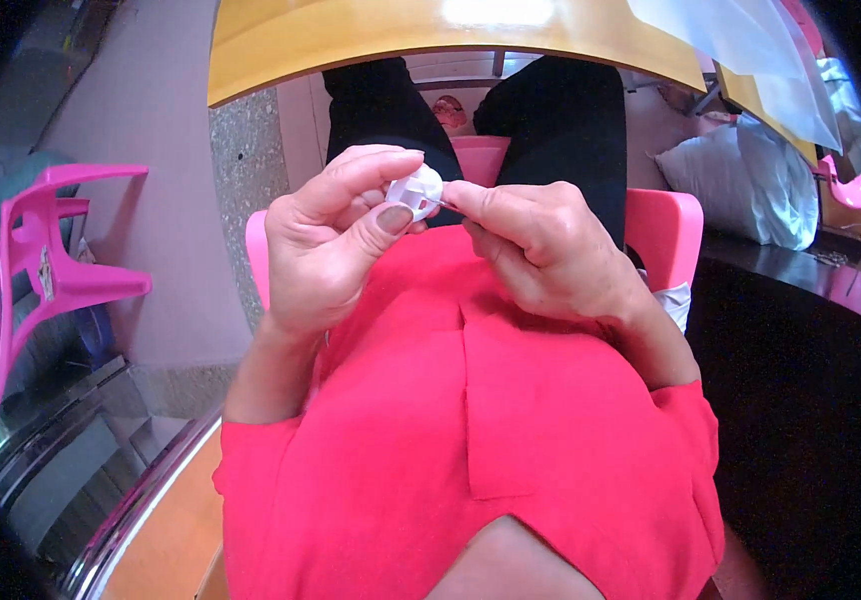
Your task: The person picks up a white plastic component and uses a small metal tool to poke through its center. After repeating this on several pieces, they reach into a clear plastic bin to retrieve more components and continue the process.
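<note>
In front of the red shirt (381,420), the left hand (329,235) pinches a white plastic piece (429,181); now the right hand (551,235) grips a thin tool (439,203) against it! Beyond, black trousers (571,130), then a yellow table (351,32).

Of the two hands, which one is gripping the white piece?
The left hand: its thumb and fingers grip the white piece. The right hand instead pinches a thin rod pointing at it.

A chair (63,285) is left of the left hand (326,245), a bag (761,190) right of the right hand (556,245) (table (371,25) ahead).
</note>
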Demonstrator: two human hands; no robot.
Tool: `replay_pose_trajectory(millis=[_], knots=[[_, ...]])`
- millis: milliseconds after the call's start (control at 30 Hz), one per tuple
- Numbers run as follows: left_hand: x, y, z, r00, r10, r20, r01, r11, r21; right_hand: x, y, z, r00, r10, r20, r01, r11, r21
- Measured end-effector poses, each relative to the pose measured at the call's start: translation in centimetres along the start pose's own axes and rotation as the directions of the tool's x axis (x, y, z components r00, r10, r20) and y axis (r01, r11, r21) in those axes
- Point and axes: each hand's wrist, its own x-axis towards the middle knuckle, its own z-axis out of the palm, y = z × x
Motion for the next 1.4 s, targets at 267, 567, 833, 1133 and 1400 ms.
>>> replay_pose_trajectory(millis=[267,567,833,1133,1400], knots=[[-0.2,-0.4,-0.4,0.998,-0.056,-0.017,0.056,0.998,-0.026,0.3,-0.1,0.3,1.0,0.015,0.013,-0.014,0.998,-0.055],[0.0,-1.4,-0.6,0.997,-0.071,-0.023,0.066,0.981,-0.185,0.7,0.7,0.4,1.0,0.03,-0.004,-0.029,0.992,0.123],[1.1,-2.9,-1.3,0.983,-0.167,-0.071,0.145,0.957,-0.25,1.4,1.3,0.8,0.967,0.249,0.05,-0.253,0.952,0.17],[1.6,-3.4,-2.2,0.962,-0.244,-0.121,0.203,0.939,-0.279,1.4,2.0,2.2,0.984,0.15,-0.094,-0.166,0.965,-0.203],[1.5,-3.6,-1.7,0.976,-0.185,-0.116,0.145,0.946,-0.289,1.1,1.3,2.0,0.982,0.184,-0.04,-0.186,0.921,-0.343]])
